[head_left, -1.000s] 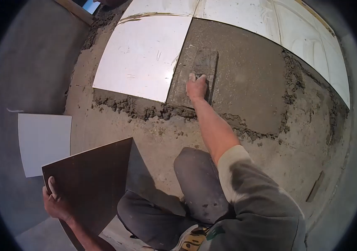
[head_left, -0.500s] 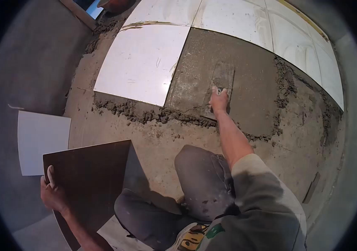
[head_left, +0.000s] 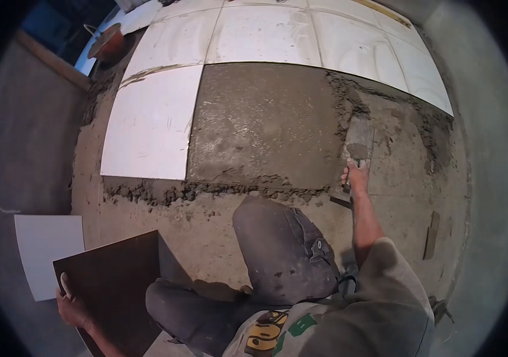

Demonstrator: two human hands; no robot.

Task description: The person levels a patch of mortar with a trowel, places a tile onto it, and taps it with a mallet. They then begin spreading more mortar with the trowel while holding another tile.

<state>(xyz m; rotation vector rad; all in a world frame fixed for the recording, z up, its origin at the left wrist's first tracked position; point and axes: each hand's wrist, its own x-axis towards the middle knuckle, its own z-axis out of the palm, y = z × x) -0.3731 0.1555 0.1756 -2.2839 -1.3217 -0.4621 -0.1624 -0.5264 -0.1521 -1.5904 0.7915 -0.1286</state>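
My left hand (head_left: pixel 75 309) grips the left edge of a large tile (head_left: pixel 114 279), which stands tilted beside my leg with its dark brown face towards me. My right hand (head_left: pixel 357 177) is closed around the handle of a flat rectangular trowel (head_left: pixel 362 132). The trowel lies at the right edge of a smoothed bed of wet mortar (head_left: pixel 260 119), by a rough ridge of crumbly mortar (head_left: pixel 343 98). A white laid tile (head_left: pixel 150 128) borders the bed on the left, and more white tiles (head_left: pixel 263 33) run along its far side.
A white tile (head_left: pixel 50 253) leans against the left wall. At the far left stands a reddish bucket (head_left: pixel 106 44). A short wooden strip (head_left: pixel 430 235) lies on the floor near the right wall (head_left: pixel 492 178). Mortar crumbs (head_left: pixel 176 193) line the bed's near edge.
My right hand has moved the trowel from the middle of the mortar bed to its right edge. The view has shifted; my left hand still holds the tile.
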